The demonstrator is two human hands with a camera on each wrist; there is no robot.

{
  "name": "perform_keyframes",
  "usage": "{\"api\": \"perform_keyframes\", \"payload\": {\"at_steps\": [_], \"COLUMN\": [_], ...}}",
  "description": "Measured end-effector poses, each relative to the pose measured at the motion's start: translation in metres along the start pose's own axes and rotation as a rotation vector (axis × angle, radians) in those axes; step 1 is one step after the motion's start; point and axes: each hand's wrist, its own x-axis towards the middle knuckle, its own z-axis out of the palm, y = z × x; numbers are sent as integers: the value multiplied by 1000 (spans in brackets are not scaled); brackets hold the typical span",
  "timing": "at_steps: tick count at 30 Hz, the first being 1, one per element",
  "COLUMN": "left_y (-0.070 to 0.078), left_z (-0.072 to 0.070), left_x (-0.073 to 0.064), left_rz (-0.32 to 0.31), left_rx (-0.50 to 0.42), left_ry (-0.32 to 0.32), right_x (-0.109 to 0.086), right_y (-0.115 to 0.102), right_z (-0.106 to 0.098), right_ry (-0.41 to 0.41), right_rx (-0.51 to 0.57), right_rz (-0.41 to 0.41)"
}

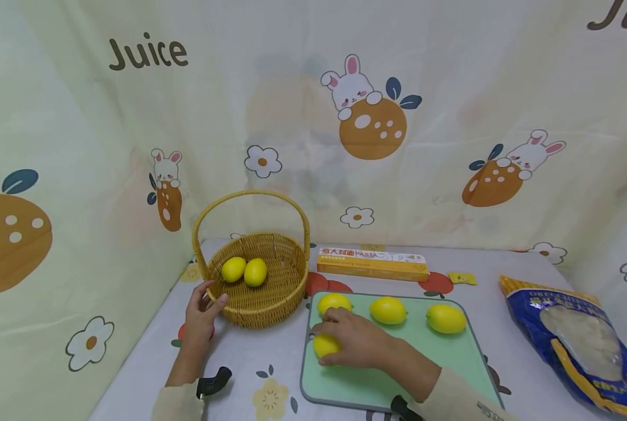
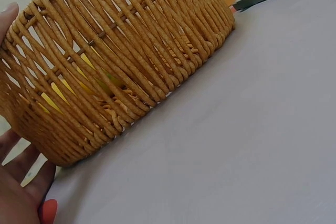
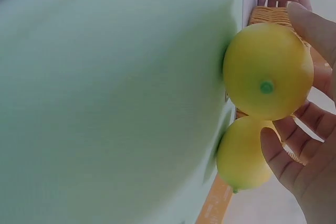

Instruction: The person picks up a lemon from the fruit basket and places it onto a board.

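A round wicker basket point(image 1: 266, 313) with a tall arched handle stands at the left, holding two yellow lemons point(image 1: 255, 272). My left hand point(image 1: 203, 316) holds its left side, thumb at the rim and fingers against the outer wall point(image 2: 131, 51). Over the left part of a pale green cutting board point(image 1: 398, 374), my right hand point(image 1: 358, 342) has thumb and fingers around a lemon point(image 3: 268, 72). Behind that, three more lemons lie in a row on the board: a left one point(image 1: 334, 302), a middle one point(image 1: 388, 310) and a right one point(image 1: 446, 318).
A yellow and white pasta box point(image 1: 372, 266) lies behind the board, with a small yellow packet point(image 1: 462, 278) to its right. At the far right lies a blue and yellow bag point(image 1: 576, 345). A printed cloth point(image 1: 303, 117) hangs behind the table.
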Motion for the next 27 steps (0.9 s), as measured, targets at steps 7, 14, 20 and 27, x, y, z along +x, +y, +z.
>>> {"api": "perform_keyframes", "payload": {"at_steps": [7, 14, 20, 27], "left_y": [2, 2, 1, 2], "left_z": [-1, 2, 4, 1], "left_x": [1, 2, 2, 3], "left_rz": [-8, -5, -17, -24], "left_rx": [-12, -26, -19, -19], "left_ry": [17, 24, 21, 31], "right_x": [8, 30, 60, 98], "right_y": [-2, -9, -13, -23], "right_z": [-7, -24, -43, -53], "right_ry": [-14, -79, -131, -109], "right_rx": [-43, -115, -197, -235], "right_rz": [-11, -51, -64, -118]}}
